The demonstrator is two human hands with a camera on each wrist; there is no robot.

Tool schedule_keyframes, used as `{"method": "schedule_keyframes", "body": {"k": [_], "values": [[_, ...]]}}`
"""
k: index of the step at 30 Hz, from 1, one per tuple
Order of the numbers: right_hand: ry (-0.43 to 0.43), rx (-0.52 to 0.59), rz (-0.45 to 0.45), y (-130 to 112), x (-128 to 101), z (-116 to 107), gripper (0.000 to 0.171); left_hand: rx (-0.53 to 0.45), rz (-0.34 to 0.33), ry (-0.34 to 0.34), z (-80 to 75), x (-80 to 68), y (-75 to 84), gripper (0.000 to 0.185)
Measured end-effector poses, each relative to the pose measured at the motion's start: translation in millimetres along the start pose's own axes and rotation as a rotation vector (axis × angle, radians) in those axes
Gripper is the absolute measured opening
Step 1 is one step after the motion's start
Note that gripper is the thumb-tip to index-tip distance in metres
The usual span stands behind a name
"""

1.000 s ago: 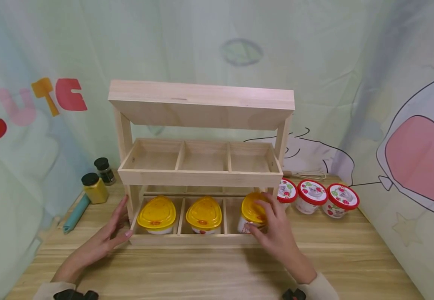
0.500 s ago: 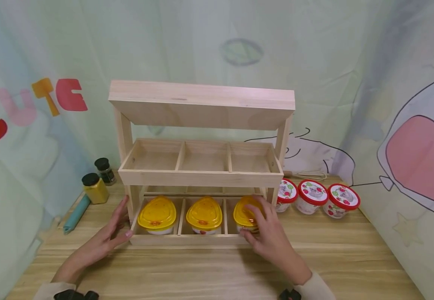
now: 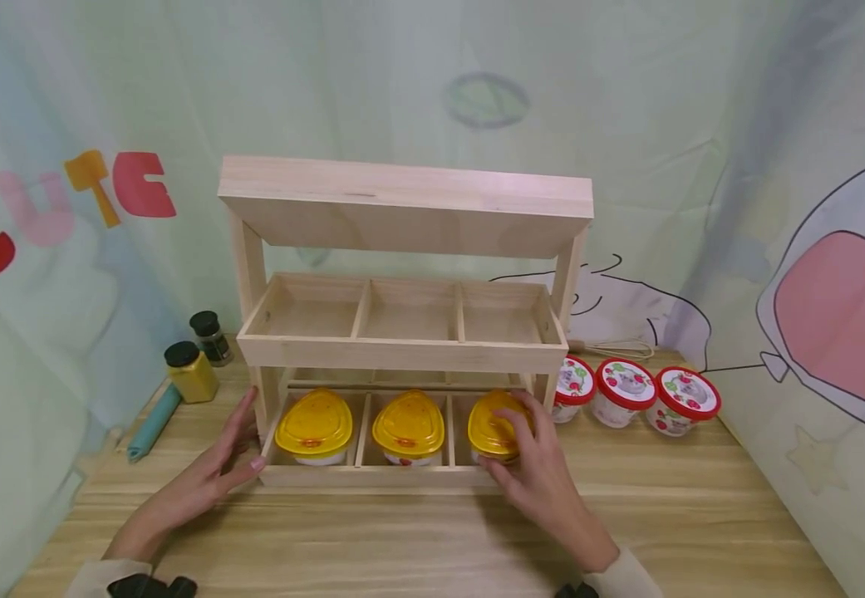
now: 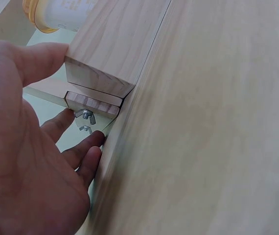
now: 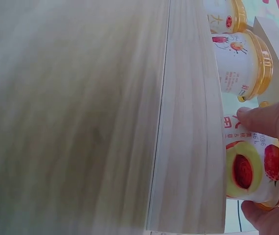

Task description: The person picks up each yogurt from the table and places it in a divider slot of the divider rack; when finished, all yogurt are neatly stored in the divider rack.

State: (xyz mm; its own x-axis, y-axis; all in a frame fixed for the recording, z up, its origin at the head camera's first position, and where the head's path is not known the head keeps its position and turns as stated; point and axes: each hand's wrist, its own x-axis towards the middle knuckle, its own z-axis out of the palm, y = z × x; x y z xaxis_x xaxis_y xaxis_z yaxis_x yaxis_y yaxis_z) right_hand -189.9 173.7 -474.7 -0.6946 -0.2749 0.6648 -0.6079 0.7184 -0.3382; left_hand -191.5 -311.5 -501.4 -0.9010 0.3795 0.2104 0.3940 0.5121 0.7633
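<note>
Rack on table. Bottom tray: three tubs, one per front compartment. Right hand on the right one; left hand at rack's left end. Upper tray above. Left of rack: two jars, rod in front. Right: cups in a row, whisk behind.

2 bare hands, 2 pale sleeves, 2 black wrist devices
The left sleeve and the right sleeve are plain cream-beige, each ending near the wrist; the left hand and right hand are uncovered from cuff to fingertips. The left wrist device is matte black, with a broad body and a smaller blunt lobe beside it; the right wrist device, also black, is mostly cut off by the frame's bottom edge.
</note>
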Motion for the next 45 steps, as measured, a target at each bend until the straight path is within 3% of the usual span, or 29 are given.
{"method": "schedule_keyframes", "body": {"k": [11, 24, 36, 45], "values": [[-0.042, -0.015, 0.043, 3, -11, -13, 0.081, 0.059, 0.010, 0.003, -0.9, 1.5, 2.2, 0.102], [-0.086, -0.059, 0.043, 18, -18, -38, 0.086, 0.110, 0.043, 0.028, -5.2, 5.1, 7.9, 0.107], [-0.122, -0.179, 0.082, 43, -19, -56, 0.092, 0.085, 0.026, 0.012, -5.5, 5.6, 7.8, 0.107], [-0.090, -0.221, 0.067, 69, -13, -61, 0.092, 0.078, 0.021, 0.006, -5.9, 4.9, 8.4, 0.108]]}}
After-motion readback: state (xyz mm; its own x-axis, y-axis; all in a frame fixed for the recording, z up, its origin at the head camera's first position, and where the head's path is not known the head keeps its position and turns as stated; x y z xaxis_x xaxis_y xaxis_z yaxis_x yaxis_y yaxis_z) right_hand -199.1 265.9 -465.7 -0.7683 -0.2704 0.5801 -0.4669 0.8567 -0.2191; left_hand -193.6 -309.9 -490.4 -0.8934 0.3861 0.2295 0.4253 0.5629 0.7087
